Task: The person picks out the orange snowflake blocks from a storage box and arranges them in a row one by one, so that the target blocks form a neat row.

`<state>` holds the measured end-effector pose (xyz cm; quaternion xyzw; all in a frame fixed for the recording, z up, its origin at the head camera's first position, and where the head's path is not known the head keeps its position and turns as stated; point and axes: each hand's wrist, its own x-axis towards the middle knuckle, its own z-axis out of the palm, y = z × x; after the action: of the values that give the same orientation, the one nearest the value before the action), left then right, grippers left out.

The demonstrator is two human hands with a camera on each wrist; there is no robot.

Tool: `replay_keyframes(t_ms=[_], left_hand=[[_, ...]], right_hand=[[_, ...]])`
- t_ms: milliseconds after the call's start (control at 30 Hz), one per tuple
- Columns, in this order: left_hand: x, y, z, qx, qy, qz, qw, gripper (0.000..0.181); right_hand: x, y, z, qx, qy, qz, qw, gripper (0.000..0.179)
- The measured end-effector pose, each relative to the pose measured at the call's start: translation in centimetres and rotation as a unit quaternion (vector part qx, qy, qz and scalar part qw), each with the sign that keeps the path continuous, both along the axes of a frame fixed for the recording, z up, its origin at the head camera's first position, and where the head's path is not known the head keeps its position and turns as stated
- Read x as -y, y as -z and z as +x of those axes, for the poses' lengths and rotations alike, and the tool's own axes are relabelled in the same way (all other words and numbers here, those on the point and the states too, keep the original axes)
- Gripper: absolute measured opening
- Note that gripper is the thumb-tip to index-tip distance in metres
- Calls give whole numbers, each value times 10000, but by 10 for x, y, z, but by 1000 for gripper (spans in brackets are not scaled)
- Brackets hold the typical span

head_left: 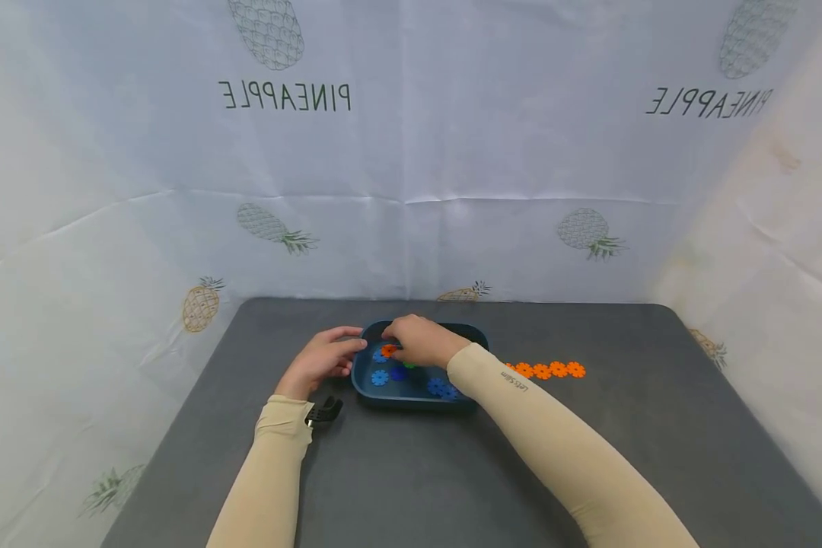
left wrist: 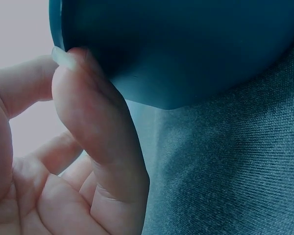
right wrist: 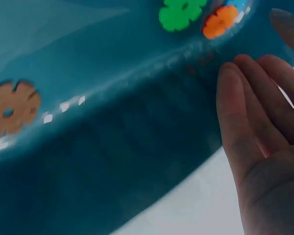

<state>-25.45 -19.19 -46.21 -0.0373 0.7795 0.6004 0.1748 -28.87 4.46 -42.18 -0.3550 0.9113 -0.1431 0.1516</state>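
A dark blue tray [head_left: 418, 401] holds several flower-shaped plastic discs. Among them are a light blue disc [head_left: 380, 377], a dark blue disc [head_left: 399, 373], an orange disc [head_left: 388, 351] and a green disc [right wrist: 182, 12]. At the tray's left end, my left hand [head_left: 320, 359] holds the rim, with the thumb [left wrist: 90, 103] on its edge. My right hand [head_left: 421, 341] reaches over the far side into the tray. Its fingers are loosely extended with the thumb apart, and nothing shows between them. A tan-orange disc [right wrist: 13, 108] lies farther along the tray.
Right of the tray, several orange flower discs [head_left: 541, 371] lie in a row on the dark grey table [head_left: 411, 472], partly hidden by the right forearm. Behind the table hangs a white cloth [head_left: 411, 152] printed with pineapples. A black strap [head_left: 325, 411] is on the left wrist.
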Motion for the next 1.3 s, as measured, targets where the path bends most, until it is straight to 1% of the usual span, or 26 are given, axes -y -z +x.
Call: replay_keyframes(t_ms=[167,300,533,733,933,1033,1133,1200,1300], left_hand=[[-5,1,0,5,27,31,10000,54],[-8,2,1,-41,65,15,10000,54],[-8,2,1,-94,95,-27,9999,56],[-7,0,0,-54,76,-10,10000,55],[-7,-2,0,-36,49,-10,10000,55],[-6,-1,0,-58,66,-13,10000,55],[-5,-1,0,-70,54,-16,10000,55],[-3,-1,1,-79,59,-30,9999,55],[0,-1,2,-86,40,-30,10000,55]], right_hand=[[4,12,-1,-126,-97,41,9999,33],[5,18,1,-286,-67,138,9995,31],[7,21,2,-500,-148,122,9986,24],[10,23,2,-670,-50,29,9977,18],[15,23,3,-772,109,92,9969,14],[17,24,4,-820,107,157,9965,13],[16,23,4,-781,94,208,9967,15],[15,19,5,-689,88,203,9974,17],[14,9,7,-480,93,119,9987,20]])
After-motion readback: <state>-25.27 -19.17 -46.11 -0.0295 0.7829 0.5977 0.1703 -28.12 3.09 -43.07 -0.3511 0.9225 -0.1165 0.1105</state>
